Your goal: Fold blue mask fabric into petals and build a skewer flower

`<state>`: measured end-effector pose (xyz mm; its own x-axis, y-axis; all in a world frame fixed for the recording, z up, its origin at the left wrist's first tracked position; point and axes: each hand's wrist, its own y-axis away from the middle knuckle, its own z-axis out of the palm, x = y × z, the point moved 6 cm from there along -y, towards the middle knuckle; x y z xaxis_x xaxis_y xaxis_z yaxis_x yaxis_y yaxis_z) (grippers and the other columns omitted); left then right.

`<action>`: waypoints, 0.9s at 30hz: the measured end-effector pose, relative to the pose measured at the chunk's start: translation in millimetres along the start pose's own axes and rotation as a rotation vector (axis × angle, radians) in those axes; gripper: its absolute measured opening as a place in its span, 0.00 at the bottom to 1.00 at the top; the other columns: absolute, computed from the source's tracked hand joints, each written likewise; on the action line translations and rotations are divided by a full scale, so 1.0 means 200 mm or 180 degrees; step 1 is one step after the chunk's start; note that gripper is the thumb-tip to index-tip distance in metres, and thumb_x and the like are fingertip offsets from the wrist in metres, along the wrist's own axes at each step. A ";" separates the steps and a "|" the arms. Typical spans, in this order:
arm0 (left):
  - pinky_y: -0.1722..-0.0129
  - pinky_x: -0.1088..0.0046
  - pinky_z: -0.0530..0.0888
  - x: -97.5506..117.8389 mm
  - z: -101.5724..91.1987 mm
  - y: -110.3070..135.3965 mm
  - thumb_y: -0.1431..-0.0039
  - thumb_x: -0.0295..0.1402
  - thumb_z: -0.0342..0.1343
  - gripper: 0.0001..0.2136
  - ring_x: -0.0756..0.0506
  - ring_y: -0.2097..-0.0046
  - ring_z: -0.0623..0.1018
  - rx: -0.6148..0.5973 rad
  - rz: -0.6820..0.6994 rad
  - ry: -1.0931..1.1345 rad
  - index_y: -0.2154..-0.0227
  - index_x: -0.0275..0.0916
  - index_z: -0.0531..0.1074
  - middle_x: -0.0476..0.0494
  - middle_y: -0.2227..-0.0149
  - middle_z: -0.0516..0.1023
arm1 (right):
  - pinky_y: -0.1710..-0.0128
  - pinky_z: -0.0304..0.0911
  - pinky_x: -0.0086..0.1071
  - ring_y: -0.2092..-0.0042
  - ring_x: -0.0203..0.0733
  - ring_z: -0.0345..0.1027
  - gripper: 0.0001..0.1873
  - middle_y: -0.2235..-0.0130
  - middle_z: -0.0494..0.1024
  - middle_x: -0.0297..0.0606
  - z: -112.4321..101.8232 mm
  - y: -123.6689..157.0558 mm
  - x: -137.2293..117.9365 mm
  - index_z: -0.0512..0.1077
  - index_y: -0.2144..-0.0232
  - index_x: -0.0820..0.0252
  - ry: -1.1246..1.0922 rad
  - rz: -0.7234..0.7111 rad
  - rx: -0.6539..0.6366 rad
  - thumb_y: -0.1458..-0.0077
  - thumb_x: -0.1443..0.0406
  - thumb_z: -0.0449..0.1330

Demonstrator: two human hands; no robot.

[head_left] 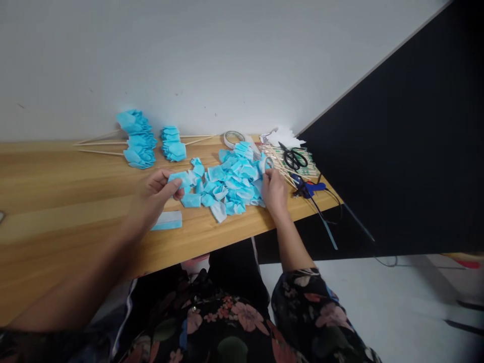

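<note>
Left hand [161, 193]: a light blue nonwoven fabric piece [180, 176] is pinched between thumb and fingers, held over the desk [75, 201] toward the front edge, at the left fringe of a loose fabric pile [236, 179]. Right hand [275, 191]: the grip appears to be closed on a pale tape roll [267, 164] at the pile's right side; exact finger placement cannot be told.

Handling notes. The piece is judged limp and easily creased, so a light pinch close to its border is preferred, with its face left flat. Tape is best drawn off slowly and laid straight along one margin; if pulled hard, the fabric may pucker. Contact between exposed adhesive and the pile is to be avoided, since loose pieces could be lifted along with it. More room is offered on the left side of the desk, where only a flat blue-and-white strip [168, 220] is noted near the front edge.

Hazard: near the right end of the desk, a blue glue gun [315, 187] is found close to black-handled scissors [293, 157]; care is advised when the right forearm is swung outward.
</note>
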<state>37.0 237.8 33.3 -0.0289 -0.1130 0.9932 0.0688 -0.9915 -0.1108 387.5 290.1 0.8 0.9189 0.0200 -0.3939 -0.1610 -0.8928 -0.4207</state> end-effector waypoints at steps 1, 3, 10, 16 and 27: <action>0.71 0.74 0.74 -0.01 0.00 0.00 0.46 0.35 0.66 0.09 0.51 0.74 0.76 0.0005 -0.0021 -0.0022 0.73 0.41 0.72 0.51 0.77 0.78 | 0.54 0.67 0.43 0.55 0.55 0.73 0.14 0.59 0.81 0.50 0.02 0.03 -0.04 0.73 0.54 0.59 0.0009 -0.0093 -0.0067 0.32 0.61 0.51; 0.71 0.74 0.74 -0.02 0.00 -0.01 0.46 0.35 0.66 0.08 0.50 0.74 0.76 0.0001 -0.0053 -0.0058 0.72 0.41 0.72 0.51 0.77 0.78 | 0.55 0.67 0.42 0.56 0.55 0.73 0.14 0.61 0.81 0.49 0.06 0.09 -0.13 0.74 0.52 0.58 0.0001 -0.0277 -0.0184 0.30 0.61 0.51; 0.71 0.73 0.73 -0.08 0.00 -0.01 0.45 0.37 0.66 0.09 0.49 0.73 0.75 -0.0096 -0.0154 -0.0112 0.71 0.41 0.72 0.50 0.76 0.78 | 0.54 0.70 0.44 0.55 0.56 0.76 0.13 0.58 0.83 0.50 0.03 0.14 -0.22 0.73 0.52 0.58 -0.0280 -0.0402 -0.0400 0.29 0.61 0.50; 0.70 0.71 0.73 -0.08 -0.02 -0.01 0.43 0.37 0.66 0.08 0.48 0.72 0.75 -0.0005 -0.0126 -0.0057 0.72 0.42 0.73 0.48 0.75 0.78 | 0.60 0.71 0.39 0.58 0.48 0.78 0.15 0.52 0.83 0.47 -0.27 0.10 0.01 0.71 0.51 0.56 -0.1085 -0.0022 0.0441 0.30 0.56 0.50; 0.69 0.69 0.74 -0.07 -0.01 0.00 0.45 0.42 0.68 0.11 0.46 0.71 0.75 -0.0008 -0.0271 -0.0137 0.72 0.44 0.73 0.49 0.75 0.77 | 0.59 0.70 0.42 0.57 0.53 0.78 0.15 0.59 0.87 0.41 -0.28 0.34 0.09 0.82 0.58 0.53 0.0201 -0.0678 -0.0554 0.29 0.59 0.55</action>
<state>34.5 238.4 19.9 0.0083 -0.0256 0.9996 0.0654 -0.9975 -0.0261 413.1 204.0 9.8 0.9469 0.1923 -0.2577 0.0975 -0.9354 -0.3398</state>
